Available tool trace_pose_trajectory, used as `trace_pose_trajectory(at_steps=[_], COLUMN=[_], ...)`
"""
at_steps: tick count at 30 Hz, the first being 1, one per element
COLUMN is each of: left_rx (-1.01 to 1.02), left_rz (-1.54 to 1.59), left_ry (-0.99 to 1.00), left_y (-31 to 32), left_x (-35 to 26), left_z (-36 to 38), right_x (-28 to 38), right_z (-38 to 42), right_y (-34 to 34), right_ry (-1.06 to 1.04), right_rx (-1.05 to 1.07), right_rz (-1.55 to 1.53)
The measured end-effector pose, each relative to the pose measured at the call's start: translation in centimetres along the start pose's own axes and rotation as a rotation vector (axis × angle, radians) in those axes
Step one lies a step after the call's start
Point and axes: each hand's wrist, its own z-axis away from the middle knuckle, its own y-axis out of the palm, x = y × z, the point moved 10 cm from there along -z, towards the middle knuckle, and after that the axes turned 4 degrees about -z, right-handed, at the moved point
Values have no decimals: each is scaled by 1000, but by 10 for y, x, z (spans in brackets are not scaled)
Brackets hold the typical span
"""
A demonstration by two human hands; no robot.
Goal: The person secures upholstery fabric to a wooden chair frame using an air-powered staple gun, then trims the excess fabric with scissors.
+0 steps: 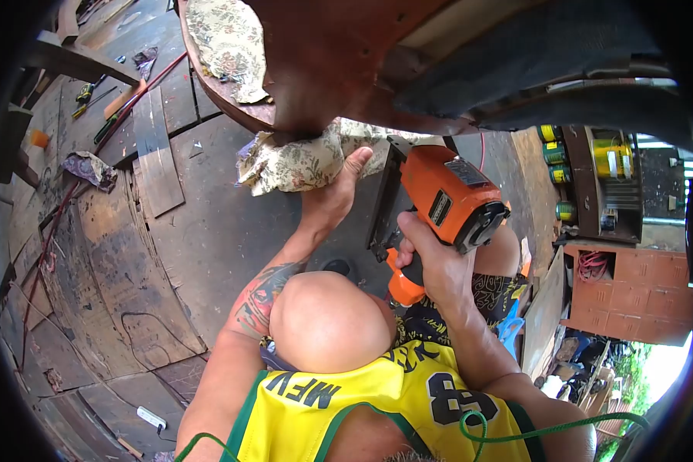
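My right hand [441, 258] is wrapped round the grip of an orange nail gun [450, 189] with a black magazine. The gun's nose points up and left, close to the underside of a dark brown wooden piece of furniture [323, 73]; whether it touches cannot be made out. Floral fabric [292, 162] hangs bunched below the furniture's edge. My left hand [339, 181] is closed on this fabric from below, thumb up, just left of the gun's nose. Another patch of floral fabric [227, 46] covers part of the furniture's upper left.
Worn boards [162, 285] make up the floor. At left lie a red hose [142, 91], a fabric scrap [91, 169] and a loose plank [158, 154]. A white power strip [151, 417] is at lower left. Cans [558, 154] and an orange cabinet [631, 285] stand at right.
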Motion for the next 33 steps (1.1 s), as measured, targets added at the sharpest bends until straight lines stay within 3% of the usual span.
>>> trace_pose_trajectory(at_steps=[7,15,17,33], left_rx=[-11,-126,-222,-199], left_rz=[43,280,160,-38], left_ry=[-68,-152,-29,55], left_y=[1,-18,-27,-34], left_x=[4,-6,-9,-5], left_z=[2,5,3,10], right_x=[-7,11,9,8], right_z=[1,-6,-6,-5], right_y=[1,28,30,44], right_ry=[90,-13,-13,-40], right_rx=[23,111,119,96], right_rz=[0,87,94,50])
